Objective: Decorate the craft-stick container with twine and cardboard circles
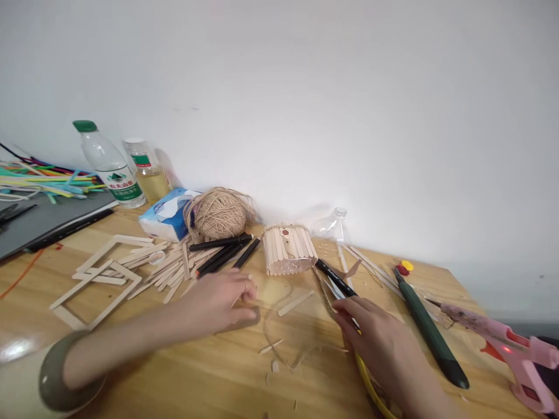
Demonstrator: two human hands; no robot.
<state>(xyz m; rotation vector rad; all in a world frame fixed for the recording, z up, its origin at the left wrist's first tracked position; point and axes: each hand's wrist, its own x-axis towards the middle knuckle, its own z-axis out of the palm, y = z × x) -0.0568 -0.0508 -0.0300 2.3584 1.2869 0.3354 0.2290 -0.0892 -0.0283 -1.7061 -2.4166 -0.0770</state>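
Note:
My left hand (227, 299) hovers over the wooden table with its fingers loosely bent, the thumb apart and nothing held. On the right, my right hand (371, 326) closes on a pair of scissors (335, 289), whose yellow handles (369, 378) show below the palm. A strand of twine (324, 291) and a black marker (336, 276) lie right by its fingertips. Between and beyond the hands sits a clear plastic piece sided with craft sticks (288, 247), with twine round its far edge and a small brown dot on it.
A twine ball (220, 212), tissue pack (168, 215), loose craft sticks (174, 270) and black markers (222, 256) lie left. Behind stand two bottles (116, 169). To the right are a cut bottle top (338, 224), a green-handled tool (430, 329) and a pink glue gun (493, 331), its light lit.

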